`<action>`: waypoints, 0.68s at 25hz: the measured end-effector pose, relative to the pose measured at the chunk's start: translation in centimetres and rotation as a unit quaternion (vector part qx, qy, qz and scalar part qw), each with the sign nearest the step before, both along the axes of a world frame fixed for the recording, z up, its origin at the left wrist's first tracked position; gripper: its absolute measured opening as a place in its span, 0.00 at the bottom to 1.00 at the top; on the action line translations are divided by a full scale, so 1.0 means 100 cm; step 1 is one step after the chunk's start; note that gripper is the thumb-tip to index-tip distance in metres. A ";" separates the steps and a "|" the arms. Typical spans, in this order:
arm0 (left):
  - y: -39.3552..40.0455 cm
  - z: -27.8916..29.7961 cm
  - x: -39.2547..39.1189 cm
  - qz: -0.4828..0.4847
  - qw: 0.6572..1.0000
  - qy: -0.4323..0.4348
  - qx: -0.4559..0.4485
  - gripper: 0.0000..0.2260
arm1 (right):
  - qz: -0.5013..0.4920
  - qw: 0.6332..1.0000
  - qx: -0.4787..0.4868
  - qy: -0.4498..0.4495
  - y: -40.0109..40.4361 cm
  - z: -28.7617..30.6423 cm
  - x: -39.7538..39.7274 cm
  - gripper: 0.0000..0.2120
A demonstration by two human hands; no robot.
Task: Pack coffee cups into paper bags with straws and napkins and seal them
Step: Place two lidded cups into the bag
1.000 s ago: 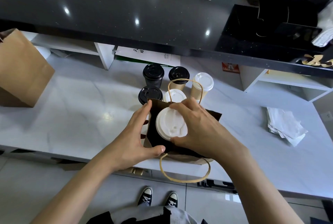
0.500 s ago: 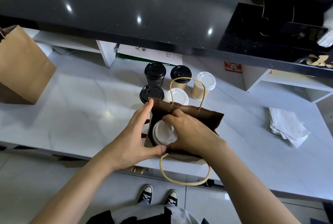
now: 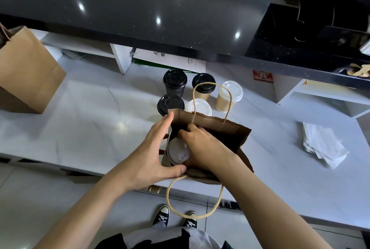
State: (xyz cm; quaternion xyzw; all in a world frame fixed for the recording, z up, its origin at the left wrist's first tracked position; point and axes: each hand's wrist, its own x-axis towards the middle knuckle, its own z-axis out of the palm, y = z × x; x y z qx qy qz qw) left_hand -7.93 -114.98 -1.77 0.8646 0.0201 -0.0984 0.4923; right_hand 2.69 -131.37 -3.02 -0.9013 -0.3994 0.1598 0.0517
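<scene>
Cup (image 3: 178, 153), white-lidded, sits low inside the open bag (image 3: 230, 128) at its left end, with the right hand (image 3: 202, 146) reaching into the bag and curled over the lid, fingers bent around its rim. Left hand (image 3: 152, 156) braces the bag's left wall from outside, fingers straight along the paper and thumb hooked over the near edge. Behind the bag stand five more cups (image 3: 229, 95), three black-lidded and two white-lidded; napkins (image 3: 322, 144) lie well to its right, a second bag (image 3: 28, 70) stands far to its left, all on the counter (image 3: 96, 112).
</scene>
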 end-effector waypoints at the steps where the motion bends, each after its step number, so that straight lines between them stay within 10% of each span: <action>1: 0.000 0.000 0.000 0.000 1.000 -0.001 0.000 0.55 | -0.001 1.000 0.001 0.002 0.000 -0.001 0.001 0.22; 17: -0.002 -0.001 0.000 0.029 1.000 -0.009 -0.005 0.53 | -0.090 0.982 0.143 0.088 -0.061 0.047 0.014 0.28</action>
